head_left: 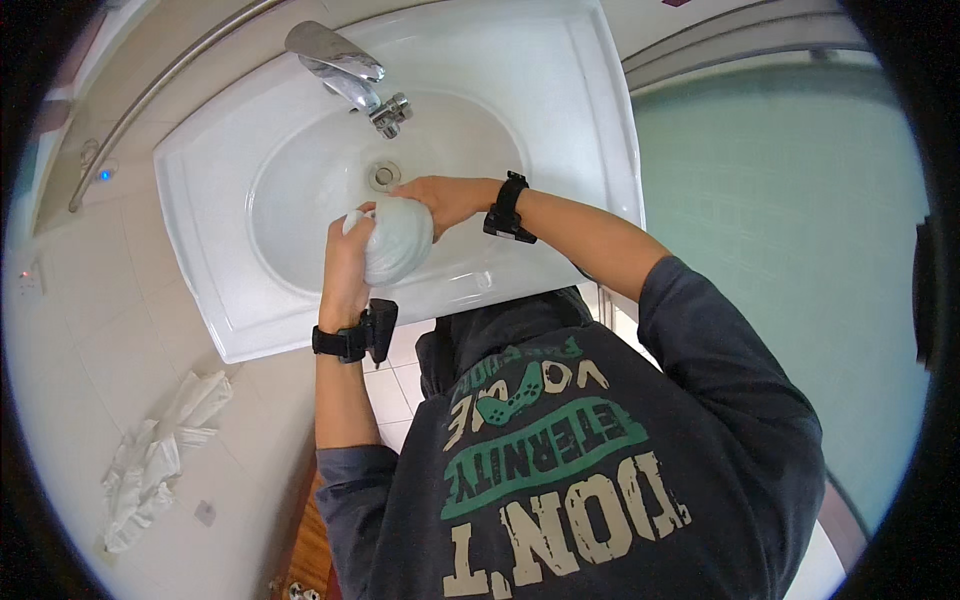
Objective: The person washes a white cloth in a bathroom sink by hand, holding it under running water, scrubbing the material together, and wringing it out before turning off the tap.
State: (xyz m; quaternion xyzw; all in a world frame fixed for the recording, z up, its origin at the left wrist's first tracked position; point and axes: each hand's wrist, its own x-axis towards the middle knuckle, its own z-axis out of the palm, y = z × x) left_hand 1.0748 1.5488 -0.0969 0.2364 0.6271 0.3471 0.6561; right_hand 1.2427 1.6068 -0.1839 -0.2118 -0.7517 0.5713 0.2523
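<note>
A pale white, rounded object (pixel 400 240), smooth like a bowl or a bundled cloth, is held over the near part of the white sink basin (pixel 480 130). I cannot tell its exact kind. My left hand (pixel 347 258) grips its left side, with a bit of white showing by the thumb. Across its far right side curls my right hand (pixel 448 202), and some of its fingers are hidden behind the object. The metal drain (pixel 384 176) lies just beyond my hands. Above it projects a chrome faucet (pixel 345 70); no running water shows.
Black straps with small devices circle both wrists. A metal rail (pixel 160 90) runs along the left wall. Crumpled white plastic (pixel 170 450) hangs at lower left. A frosted greenish glass panel (pixel 760 250) stands to the right. The sink's front edge meets my dark shirt (pixel 560 450).
</note>
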